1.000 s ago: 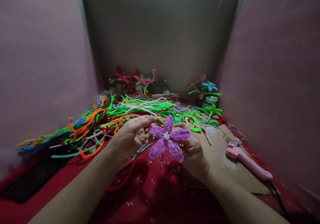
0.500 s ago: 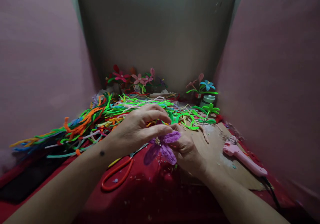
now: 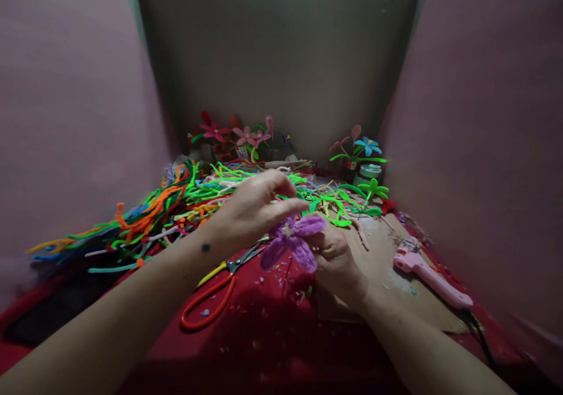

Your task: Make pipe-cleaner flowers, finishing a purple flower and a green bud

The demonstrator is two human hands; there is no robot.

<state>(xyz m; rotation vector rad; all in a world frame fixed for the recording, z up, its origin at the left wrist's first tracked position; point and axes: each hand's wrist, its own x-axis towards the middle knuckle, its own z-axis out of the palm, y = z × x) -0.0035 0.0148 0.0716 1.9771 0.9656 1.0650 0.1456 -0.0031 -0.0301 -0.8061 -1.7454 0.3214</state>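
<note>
A purple pipe-cleaner flower (image 3: 303, 254) with pale stamens at its centre faces me, tilted, above the red cloth. My right hand (image 3: 336, 260) is closed on it from the right, its fingers behind the petals; the part they grip is hidden. From the left, my left hand (image 3: 259, 207) arches over the upper petals. Its thumb and curled fingers come together at the flower's top edge, close to my right fingertips, and the exact pinch is partly hidden. Scissors (image 3: 229, 277) with red and yellow handles lie below my left hand, blades partly open.
Many coloured pipe cleaners (image 3: 162, 198) are heaped at the left and back. A pink glue gun (image 3: 433, 277) rests on cardboard (image 3: 378, 266) at right. Finished flowers (image 3: 368, 145) and a lidded jar (image 3: 368, 174) stand behind. A dark flat object (image 3: 57, 307) lies at left.
Both hands and the purple flower have risen slightly and shifted right in the picture. More of the scissors' blades shows. The whole view has moved a little.
</note>
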